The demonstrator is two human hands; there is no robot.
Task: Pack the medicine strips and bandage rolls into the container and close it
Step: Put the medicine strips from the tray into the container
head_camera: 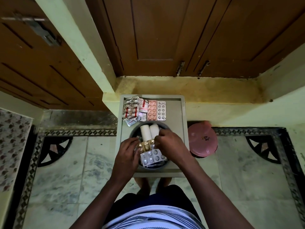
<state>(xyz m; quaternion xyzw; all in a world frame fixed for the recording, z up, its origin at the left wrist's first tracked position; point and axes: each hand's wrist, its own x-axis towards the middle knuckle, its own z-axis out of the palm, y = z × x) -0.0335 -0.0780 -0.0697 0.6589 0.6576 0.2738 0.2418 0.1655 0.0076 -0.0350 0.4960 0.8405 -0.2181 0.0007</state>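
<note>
A round dark container [132, 134] stands on a small grey table [178, 116]. Two white bandage rolls [149, 132] lie side by side in its far half. A gold medicine strip [146, 145] and a silver blister strip [152, 157] lie across its near half. My left hand [126, 156] and my right hand [170, 142] are both over the container, each with fingers pinched on an end of the gold strip. More strips lie at the table's far end: a red-and-silver heap [132, 109], a pink strip [151, 110] and a silver strip [161, 110].
A pink round lid [202, 141] rests on the floor to the right of the table. Brown wooden doors [165, 35] and a raised yellow step [189, 88] stand behind the table. Patterned tiles cover the floor on both sides. My feet are under the table's near edge.
</note>
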